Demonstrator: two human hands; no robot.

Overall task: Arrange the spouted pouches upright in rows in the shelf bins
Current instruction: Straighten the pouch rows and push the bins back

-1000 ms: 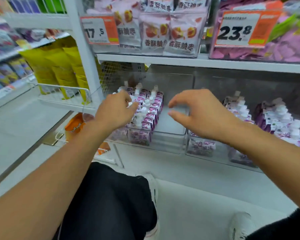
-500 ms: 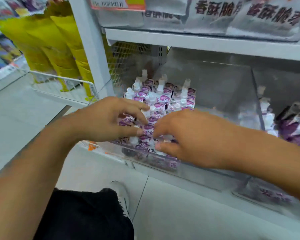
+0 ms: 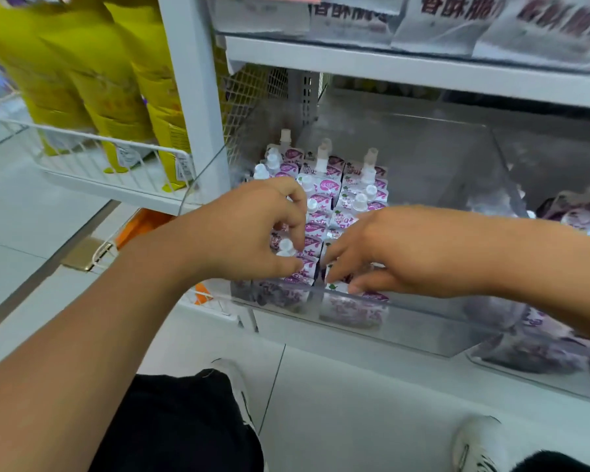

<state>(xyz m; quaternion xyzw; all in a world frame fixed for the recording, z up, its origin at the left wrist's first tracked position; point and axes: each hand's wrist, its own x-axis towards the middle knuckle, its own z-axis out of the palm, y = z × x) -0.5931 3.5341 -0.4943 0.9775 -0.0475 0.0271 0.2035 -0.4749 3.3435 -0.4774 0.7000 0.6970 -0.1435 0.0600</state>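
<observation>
Purple and white spouted pouches [image 3: 324, 185] stand upright in three rows in the left part of a clear plastic shelf bin [image 3: 423, 338]. My left hand [image 3: 249, 233] hovers over the left row, thumb and fingers curled round the front pouches there, a white cap [image 3: 285, 247] showing between them. My right hand [image 3: 382, 253] reaches in from the right; its fingertips pinch the top of a front pouch [image 3: 338, 286] in the right-hand rows. The right half of the bin holds no pouches.
A second clear bin [image 3: 539, 369] with purple pouches sits at the right. Yellow packs [image 3: 116, 107] hang over a white wire basket [image 3: 92, 158] on the left. A white upright post [image 3: 191, 97] and the shelf above [image 3: 406, 66] frame the bin. My knee and shoes are below.
The view has moved closer to the bin. Both hands came together onto the front pouches, then the right hand's fingers slid lower toward the bin's front wall.
</observation>
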